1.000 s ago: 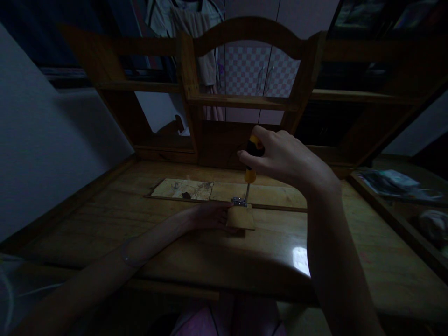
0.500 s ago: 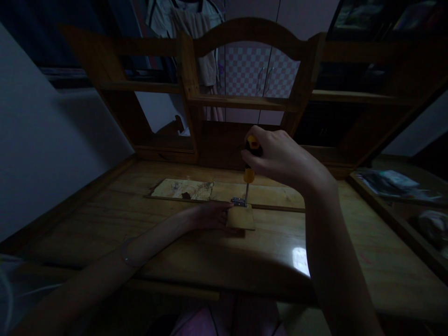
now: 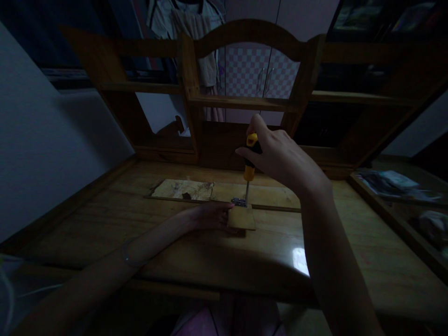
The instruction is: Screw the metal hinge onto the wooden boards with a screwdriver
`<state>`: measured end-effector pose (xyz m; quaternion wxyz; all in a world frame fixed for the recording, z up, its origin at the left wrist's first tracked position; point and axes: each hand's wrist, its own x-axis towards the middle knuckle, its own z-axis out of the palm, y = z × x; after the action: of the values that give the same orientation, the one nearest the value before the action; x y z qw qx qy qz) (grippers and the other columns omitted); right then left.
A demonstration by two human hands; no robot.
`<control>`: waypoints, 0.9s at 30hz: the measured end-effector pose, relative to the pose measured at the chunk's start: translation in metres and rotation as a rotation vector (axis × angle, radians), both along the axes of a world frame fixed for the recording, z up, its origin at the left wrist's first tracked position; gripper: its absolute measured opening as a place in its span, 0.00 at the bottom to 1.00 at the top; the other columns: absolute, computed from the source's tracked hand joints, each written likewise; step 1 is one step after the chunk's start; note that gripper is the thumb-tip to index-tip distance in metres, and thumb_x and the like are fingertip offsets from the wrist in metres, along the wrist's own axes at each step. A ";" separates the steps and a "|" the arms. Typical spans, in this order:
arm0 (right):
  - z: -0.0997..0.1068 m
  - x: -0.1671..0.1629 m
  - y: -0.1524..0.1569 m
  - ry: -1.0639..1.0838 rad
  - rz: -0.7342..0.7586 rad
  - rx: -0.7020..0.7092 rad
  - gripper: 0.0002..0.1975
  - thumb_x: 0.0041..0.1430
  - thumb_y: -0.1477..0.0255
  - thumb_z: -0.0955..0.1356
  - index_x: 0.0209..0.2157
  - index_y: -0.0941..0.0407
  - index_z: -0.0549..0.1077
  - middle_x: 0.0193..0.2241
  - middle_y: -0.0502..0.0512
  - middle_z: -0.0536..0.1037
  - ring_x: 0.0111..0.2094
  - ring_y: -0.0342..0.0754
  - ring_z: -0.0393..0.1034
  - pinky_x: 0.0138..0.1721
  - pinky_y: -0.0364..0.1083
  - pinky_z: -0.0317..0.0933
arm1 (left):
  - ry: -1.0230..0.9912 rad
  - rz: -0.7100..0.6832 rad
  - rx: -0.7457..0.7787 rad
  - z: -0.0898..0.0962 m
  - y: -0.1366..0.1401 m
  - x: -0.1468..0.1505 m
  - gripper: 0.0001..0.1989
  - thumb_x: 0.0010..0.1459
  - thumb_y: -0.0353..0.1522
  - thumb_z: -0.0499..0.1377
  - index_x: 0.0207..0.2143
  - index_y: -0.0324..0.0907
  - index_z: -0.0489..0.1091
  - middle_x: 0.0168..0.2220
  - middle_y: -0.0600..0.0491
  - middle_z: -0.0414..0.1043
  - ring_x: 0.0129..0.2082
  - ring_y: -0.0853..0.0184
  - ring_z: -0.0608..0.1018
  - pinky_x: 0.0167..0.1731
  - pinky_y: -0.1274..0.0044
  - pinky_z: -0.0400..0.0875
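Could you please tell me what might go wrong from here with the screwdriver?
The screwdriver could slip off the small metal piece and jab the left hand, whose fingertips are right beside it. The small wooden piece might twist under the turning force, since only the left hand appears to steady it. The dim light could also make poor seating of the tip hard to notice.

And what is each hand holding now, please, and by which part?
The right hand holds a screwdriver by its yellow-and-black handle. The left hand holds a small board by its left side, thumb near the metal fitting.
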<state>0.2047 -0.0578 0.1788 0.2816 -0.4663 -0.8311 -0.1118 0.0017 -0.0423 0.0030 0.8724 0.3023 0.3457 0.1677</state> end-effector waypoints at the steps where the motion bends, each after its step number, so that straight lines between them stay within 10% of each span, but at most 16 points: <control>1: 0.000 -0.001 0.000 0.003 -0.001 0.011 0.21 0.65 0.64 0.65 0.57 0.55 0.62 0.39 0.60 0.77 0.42 0.57 0.71 0.43 0.54 0.62 | -0.008 -0.007 0.000 -0.001 0.001 0.000 0.23 0.59 0.35 0.63 0.54 0.33 0.65 0.44 0.41 0.78 0.44 0.56 0.81 0.51 0.61 0.72; 27: 0.009 0.008 0.009 -0.024 -0.026 -0.047 0.14 0.65 0.65 0.64 0.48 0.55 0.74 0.37 0.59 0.76 0.39 0.53 0.70 0.42 0.51 0.60 | -0.011 0.014 -0.015 0.005 -0.002 -0.002 0.20 0.59 0.33 0.63 0.51 0.32 0.67 0.40 0.40 0.79 0.42 0.56 0.82 0.55 0.58 0.69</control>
<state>0.2131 -0.0485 0.1880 0.2589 -0.4824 -0.8306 -0.1013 -0.0005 -0.0445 0.0077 0.8753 0.2923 0.3443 0.1728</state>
